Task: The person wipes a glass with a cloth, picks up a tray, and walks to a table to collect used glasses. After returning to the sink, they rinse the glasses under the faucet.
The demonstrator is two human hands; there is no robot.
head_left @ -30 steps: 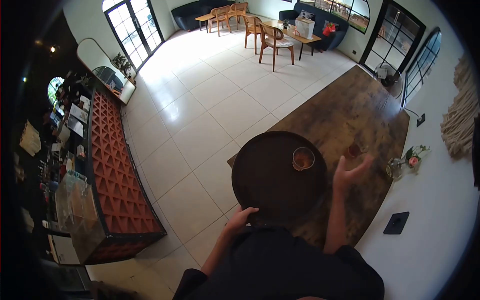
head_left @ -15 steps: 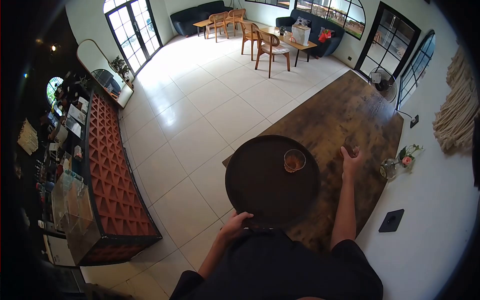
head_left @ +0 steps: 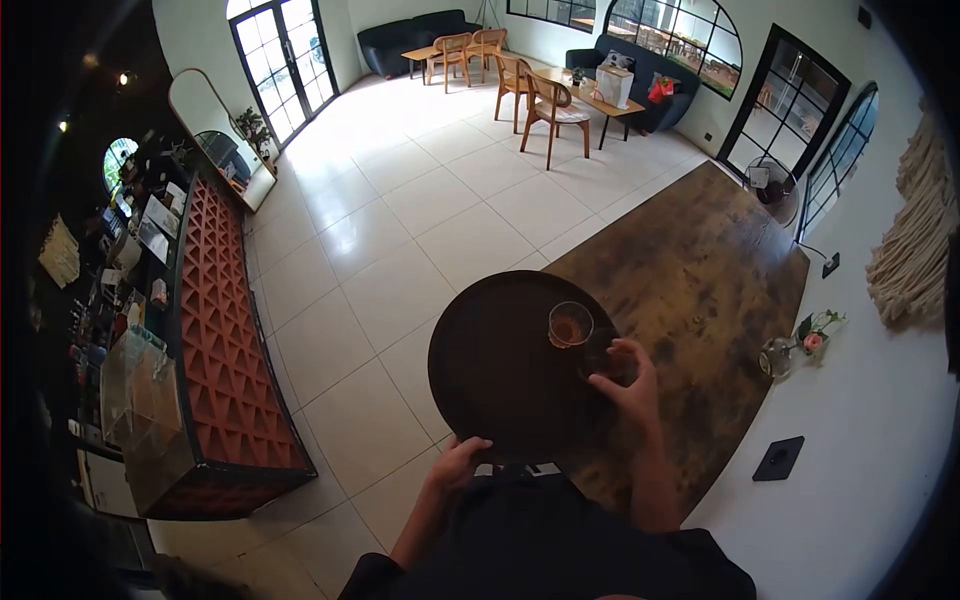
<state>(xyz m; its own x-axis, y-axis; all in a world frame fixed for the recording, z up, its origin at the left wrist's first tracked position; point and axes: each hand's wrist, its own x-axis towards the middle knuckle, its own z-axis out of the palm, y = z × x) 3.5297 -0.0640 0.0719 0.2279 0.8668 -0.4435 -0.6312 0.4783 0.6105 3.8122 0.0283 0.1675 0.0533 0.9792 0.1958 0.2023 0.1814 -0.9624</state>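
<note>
My left hand [head_left: 461, 463] is closed on the near-left rim of a round dark brown tray [head_left: 490, 360], thumb on top. A clear glass [head_left: 570, 325] with some amber-brown drink in the bottom stands on the tray's right part. My right hand [head_left: 635, 385] is curled round a second glass [head_left: 607, 366], see-through and hard to make out against the dark tray. This glass overlaps the tray's right edge, just nearer to me than the first one.
A long brown wooden table [head_left: 700, 290] runs along the wall on my right. On it stands a glass vase [head_left: 776, 357] with a pink flower. To the left is a counter [head_left: 235, 350] with a red patterned front. Chairs [head_left: 553, 115] and sofas [head_left: 640, 85] are farther off.
My right hand has come left from the tabletop to the tray's right side, bringing a glass with it. The tray has shifted slightly left, still in my left hand.
</note>
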